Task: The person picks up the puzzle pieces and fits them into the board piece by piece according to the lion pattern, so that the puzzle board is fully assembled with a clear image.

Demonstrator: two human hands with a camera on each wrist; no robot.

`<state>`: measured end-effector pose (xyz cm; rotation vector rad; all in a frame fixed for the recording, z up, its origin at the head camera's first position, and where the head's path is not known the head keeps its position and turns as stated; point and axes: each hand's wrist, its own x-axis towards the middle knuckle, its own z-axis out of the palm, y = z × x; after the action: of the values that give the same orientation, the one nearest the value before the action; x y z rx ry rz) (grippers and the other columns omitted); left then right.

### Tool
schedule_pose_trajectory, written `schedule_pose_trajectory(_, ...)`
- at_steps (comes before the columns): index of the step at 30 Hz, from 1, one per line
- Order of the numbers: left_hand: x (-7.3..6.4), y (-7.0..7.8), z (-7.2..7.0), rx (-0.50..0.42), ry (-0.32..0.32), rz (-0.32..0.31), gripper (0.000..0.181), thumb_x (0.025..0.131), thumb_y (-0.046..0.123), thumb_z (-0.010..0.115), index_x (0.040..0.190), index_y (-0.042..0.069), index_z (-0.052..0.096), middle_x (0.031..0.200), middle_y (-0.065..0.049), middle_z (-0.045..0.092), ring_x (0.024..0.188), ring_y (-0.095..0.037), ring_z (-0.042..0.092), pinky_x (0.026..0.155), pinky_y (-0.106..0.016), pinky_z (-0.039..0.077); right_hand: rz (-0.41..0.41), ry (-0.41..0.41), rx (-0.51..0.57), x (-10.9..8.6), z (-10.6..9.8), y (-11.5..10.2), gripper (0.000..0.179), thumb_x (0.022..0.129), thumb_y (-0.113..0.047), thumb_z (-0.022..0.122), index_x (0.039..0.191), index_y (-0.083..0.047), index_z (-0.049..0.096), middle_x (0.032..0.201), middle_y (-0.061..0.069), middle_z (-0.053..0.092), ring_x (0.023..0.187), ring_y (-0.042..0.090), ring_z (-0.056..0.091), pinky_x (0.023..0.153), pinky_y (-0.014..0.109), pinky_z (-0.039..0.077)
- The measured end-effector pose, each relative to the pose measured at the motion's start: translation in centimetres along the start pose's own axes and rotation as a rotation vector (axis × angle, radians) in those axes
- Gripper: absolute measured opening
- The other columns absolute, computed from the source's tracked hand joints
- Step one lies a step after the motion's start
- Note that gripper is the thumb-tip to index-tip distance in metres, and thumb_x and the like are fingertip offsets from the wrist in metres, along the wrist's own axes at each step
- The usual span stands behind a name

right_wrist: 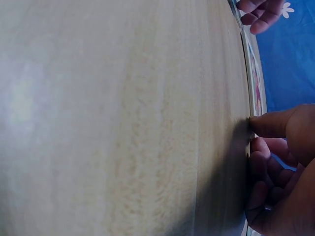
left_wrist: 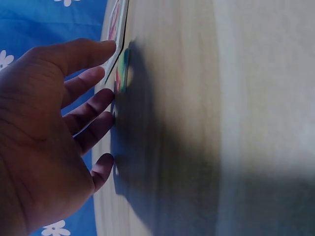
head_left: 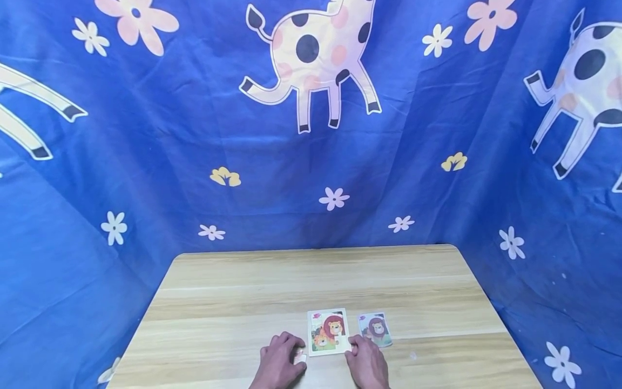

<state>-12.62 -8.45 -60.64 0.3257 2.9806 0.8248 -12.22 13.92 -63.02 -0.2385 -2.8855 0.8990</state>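
Note:
A puzzle board (head_left: 328, 352) with a lion and tiger picture lies near the table's front, a pale gap showing at its lower right. My left hand (head_left: 280, 358) is at its left, fingers spread and loosely bent, tips close to the tabletop. A small puzzle piece (head_left: 300, 357) lies by that hand's thumb and forefinger; its coloured face (left_wrist: 121, 73) shows in the left wrist view. My right hand (head_left: 367, 361) holds the board's lower right corner between thumb (right_wrist: 270, 123) and bent forefinger; its other fingers are curled in.
A lion picture card (head_left: 375, 327) lies right of the board, partly behind my right hand. The wooden table (head_left: 233, 302) extends to both sides and back. Blue printed cloth (head_left: 286, 200) hangs behind and at the sides.

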Motion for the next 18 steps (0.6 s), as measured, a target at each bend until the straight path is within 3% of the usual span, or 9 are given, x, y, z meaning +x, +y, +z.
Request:
schedule_pose_trajectory(7,-0.14,-0.66,0.17,0.041,-0.004,-0.023,0.041,0.067,0.031,0.077,0.105,0.020,0.067,0.105,0.006,0.056,0.093,-0.017,0.046,0.073,-0.044,0.032,-0.006,-0.004,0.000,-0.04,-0.28,-0.21,0.027,0.071,-0.017,0.079,0.097,-0.017,0.071,0.068,-0.014,0.049,0.061,0.003,0.047,0.055,0.025,0.036)
schedule_pose_trajectory(14,-0.27,-0.79,-0.06,0.061,0.007,0.029,0.038,0.066,0.029,0.076,0.102,0.024,0.069,0.105,0.006,0.054,0.093,-0.018,0.045,0.070,-0.039,0.030,-0.003,-0.003,0.006,0.05,-0.38,-0.23,0.026,0.071,-0.017,0.078,0.096,-0.016,0.072,0.068,-0.014,0.049,0.061,0.003,0.046,0.055,0.025,0.035)
schedule_pose_trajectory(18,-0.30,-0.90,0.03,0.050,0.005,0.025,0.035,0.066,0.028,0.078,0.099,0.026,0.067,0.104,0.007,0.054,0.094,-0.017,0.045,0.071,-0.039,0.030,-0.004,-0.006,0.008,0.02,-0.30,-0.16,0.025,0.071,-0.017,0.078,0.096,-0.017,0.072,0.069,-0.014,0.049,0.061,0.002,0.046,0.055,0.025,0.035)
